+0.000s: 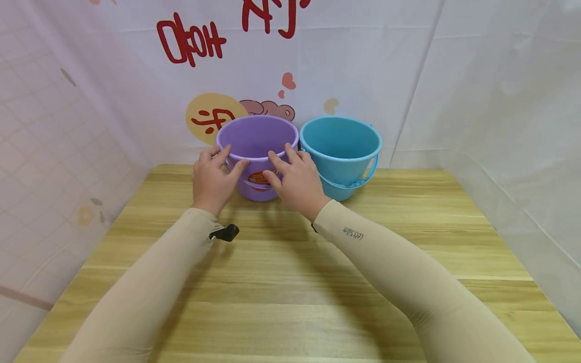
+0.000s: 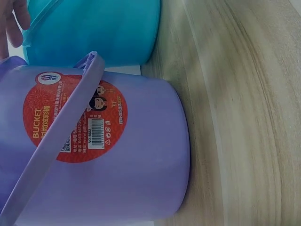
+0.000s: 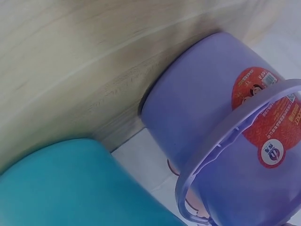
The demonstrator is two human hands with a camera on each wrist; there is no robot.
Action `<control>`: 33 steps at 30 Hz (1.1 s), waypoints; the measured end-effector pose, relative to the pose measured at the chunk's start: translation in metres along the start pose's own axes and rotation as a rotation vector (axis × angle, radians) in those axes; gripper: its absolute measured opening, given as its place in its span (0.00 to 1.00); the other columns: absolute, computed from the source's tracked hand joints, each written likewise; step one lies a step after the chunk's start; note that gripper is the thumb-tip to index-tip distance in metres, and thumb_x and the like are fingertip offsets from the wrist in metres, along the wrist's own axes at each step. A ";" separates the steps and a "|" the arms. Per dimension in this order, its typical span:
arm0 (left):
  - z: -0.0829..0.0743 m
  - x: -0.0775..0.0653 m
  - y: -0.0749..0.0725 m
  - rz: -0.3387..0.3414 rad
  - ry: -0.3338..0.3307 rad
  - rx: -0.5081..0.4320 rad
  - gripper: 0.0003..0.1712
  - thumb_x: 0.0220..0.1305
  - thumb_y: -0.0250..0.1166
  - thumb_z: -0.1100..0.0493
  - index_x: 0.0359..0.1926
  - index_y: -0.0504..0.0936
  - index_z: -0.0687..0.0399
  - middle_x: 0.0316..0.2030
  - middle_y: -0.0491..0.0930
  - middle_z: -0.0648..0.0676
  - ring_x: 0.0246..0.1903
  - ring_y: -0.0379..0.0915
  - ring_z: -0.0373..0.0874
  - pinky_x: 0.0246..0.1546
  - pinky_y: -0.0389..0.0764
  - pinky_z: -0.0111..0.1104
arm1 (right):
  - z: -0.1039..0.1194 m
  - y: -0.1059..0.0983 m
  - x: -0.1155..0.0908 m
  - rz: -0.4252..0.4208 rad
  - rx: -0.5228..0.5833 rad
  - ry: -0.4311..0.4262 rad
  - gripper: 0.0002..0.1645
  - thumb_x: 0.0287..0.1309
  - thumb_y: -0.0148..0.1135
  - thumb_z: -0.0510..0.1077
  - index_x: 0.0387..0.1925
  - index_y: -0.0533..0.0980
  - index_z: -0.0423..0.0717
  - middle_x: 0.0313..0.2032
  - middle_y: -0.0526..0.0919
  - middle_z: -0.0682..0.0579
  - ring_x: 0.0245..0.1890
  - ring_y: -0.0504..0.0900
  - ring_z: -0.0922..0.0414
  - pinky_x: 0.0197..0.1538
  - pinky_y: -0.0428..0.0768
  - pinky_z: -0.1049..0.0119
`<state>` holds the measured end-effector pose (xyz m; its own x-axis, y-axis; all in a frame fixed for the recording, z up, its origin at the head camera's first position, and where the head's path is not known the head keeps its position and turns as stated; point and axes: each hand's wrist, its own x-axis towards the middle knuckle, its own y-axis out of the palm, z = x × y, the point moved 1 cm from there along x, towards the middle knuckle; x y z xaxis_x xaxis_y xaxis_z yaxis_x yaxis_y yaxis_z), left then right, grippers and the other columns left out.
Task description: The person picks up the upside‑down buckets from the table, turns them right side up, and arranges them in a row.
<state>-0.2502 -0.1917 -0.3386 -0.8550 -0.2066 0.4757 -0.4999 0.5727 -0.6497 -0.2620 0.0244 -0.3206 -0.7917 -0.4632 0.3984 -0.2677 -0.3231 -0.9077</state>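
Observation:
A purple bucket (image 1: 256, 177) stands upright on the wooden table, its handle hanging down across a round red label (image 2: 75, 117). My left hand (image 1: 212, 184) is at the front left of its rim, fingers spread and thumb pointing toward the front. At the front right of the same rim is my right hand (image 1: 300, 182), fingers loosely extended over the edge. Its fingers (image 2: 13, 28) also show at the corner of the left wrist view. Close on the right stands a blue bucket (image 1: 342, 170), handle lowered in front; the right hand overlaps its left side in the head view.
The wood-grain table (image 1: 272, 282) reaches back to a white printed curtain (image 1: 363, 60) right behind both buckets. White sheeting (image 1: 508, 116) closes off the right side, and a pale patterned sheet (image 1: 54, 151) the left. A black strap end (image 1: 225, 232) sticks out from the left wrist.

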 end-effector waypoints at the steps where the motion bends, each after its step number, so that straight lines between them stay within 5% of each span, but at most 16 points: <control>1: 0.000 0.000 0.000 0.002 0.000 -0.004 0.43 0.68 0.66 0.31 0.73 0.76 0.52 0.73 0.71 0.64 0.68 0.67 0.67 0.67 0.65 0.59 | 0.000 0.000 0.000 0.005 0.008 0.009 0.35 0.79 0.49 0.65 0.77 0.70 0.56 0.78 0.65 0.35 0.72 0.69 0.35 0.77 0.66 0.44; 8: -0.002 0.000 -0.001 -0.006 -0.002 -0.028 0.41 0.67 0.68 0.32 0.71 0.79 0.52 0.72 0.71 0.64 0.69 0.66 0.65 0.67 0.65 0.58 | 0.002 -0.002 0.004 0.008 0.039 0.040 0.33 0.78 0.50 0.66 0.75 0.72 0.57 0.77 0.68 0.37 0.72 0.70 0.37 0.76 0.68 0.46; 17: -0.002 0.001 0.000 -0.021 -0.007 -0.043 0.39 0.65 0.70 0.33 0.68 0.81 0.51 0.70 0.71 0.64 0.69 0.66 0.65 0.67 0.64 0.58 | 0.005 0.000 0.013 -0.075 0.018 0.027 0.29 0.80 0.50 0.62 0.68 0.80 0.53 0.65 0.84 0.50 0.76 0.72 0.48 0.76 0.67 0.51; 33: -0.003 -0.002 0.002 -0.042 0.006 -0.041 0.39 0.64 0.70 0.32 0.67 0.83 0.51 0.68 0.73 0.64 0.67 0.68 0.64 0.65 0.66 0.58 | 0.009 0.003 0.017 -0.124 -0.075 0.055 0.25 0.80 0.52 0.60 0.65 0.83 0.54 0.61 0.87 0.51 0.71 0.77 0.51 0.72 0.72 0.54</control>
<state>-0.2489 -0.1881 -0.3389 -0.8325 -0.2261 0.5057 -0.5290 0.5954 -0.6047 -0.2714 0.0075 -0.3151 -0.7785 -0.3767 0.5020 -0.4040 -0.3112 -0.8602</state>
